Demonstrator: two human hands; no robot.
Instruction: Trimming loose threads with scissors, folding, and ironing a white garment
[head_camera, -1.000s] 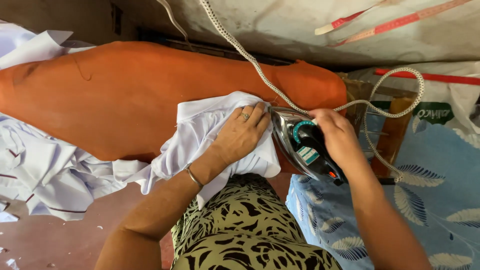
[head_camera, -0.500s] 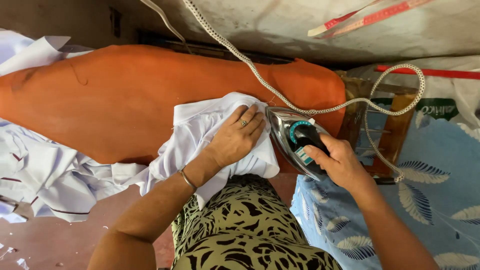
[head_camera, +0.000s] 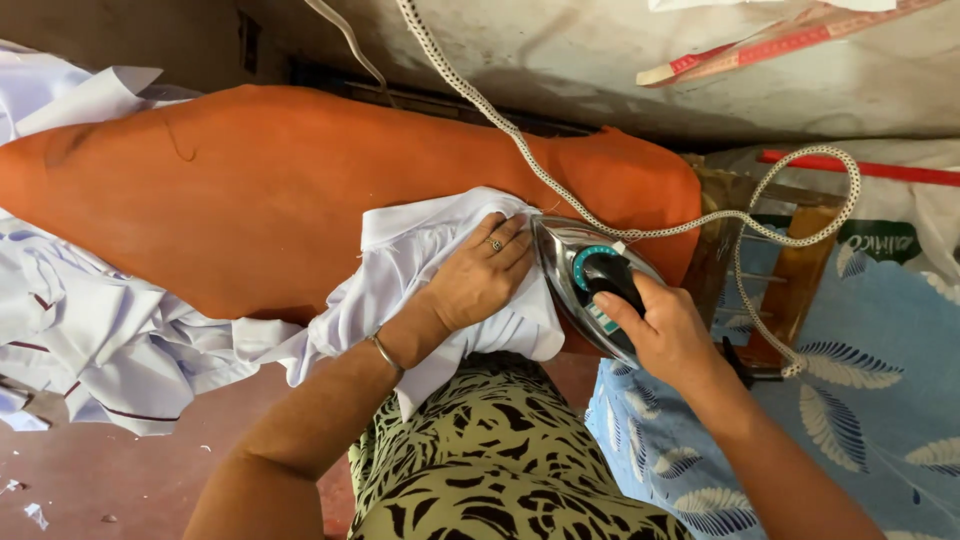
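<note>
From the head view, you are leaning over an orange padded ironing board (head_camera: 250, 190), and everything else is lying around it. Your left hand (head_camera: 480, 280) is resting flat on a white garment (head_camera: 420, 255) at the board's near right end — fingers spread and pressed down on the cloth, a ring showing on one finger and a thin bangle (head_camera: 383, 352) circling the wrist. The garment is lying bunched on the board's near edge, and part of it is hanging off toward your lap, which is covered in a black-and-cream patterned fabric (head_camera: 500, 460).

Your right hand (head_camera: 665, 335) is closing around the handle of an electric iron (head_camera: 590, 280), fingers curled over the dark grip. The iron is sitting on the board's right end, just beside your left fingertips, its shiny pointed nose facing away from you and its edge touching the white garment. A braided white cord (head_camera: 560, 190) is running from the iron across the board's far right corner and up toward the wall, while another stretch is looping to the right of the board.

Left of the board, a heap of more white clothing (head_camera: 90, 330) is spilling down toward the reddish floor (head_camera: 130, 480). To the board's right, a blue cloth with a white leaf print (head_camera: 880, 380) is spreading out — behind it a wooden frame (head_camera: 790, 270) is standing.
</note>
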